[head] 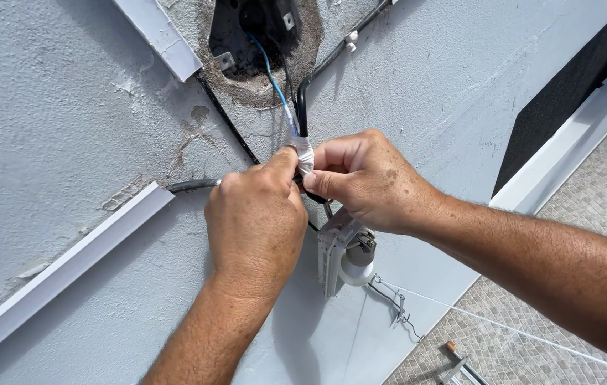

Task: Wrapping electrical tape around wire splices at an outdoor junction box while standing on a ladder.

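Observation:
A blue wire [273, 80] and a black cable [303, 100] come out of a dark hole [246, 32] broken in a pale wall. Just below the hole they meet in a joint wrapped in white tape [305, 151]. My left hand [257, 221] pinches the joint from the left with thumb and fingers. My right hand [364, 178] pinches the same taped joint from the right. Below my hands a small white lamp fitting [346, 260] hangs against the wall.
White plastic cable trunking [61, 274] runs along the wall at the left, with another piece [161, 39] at the top. A black cable [193, 185] leaves the trunking's end. A thin wire [460, 314] stretches to the right. Tiled floor [588, 235] lies far below.

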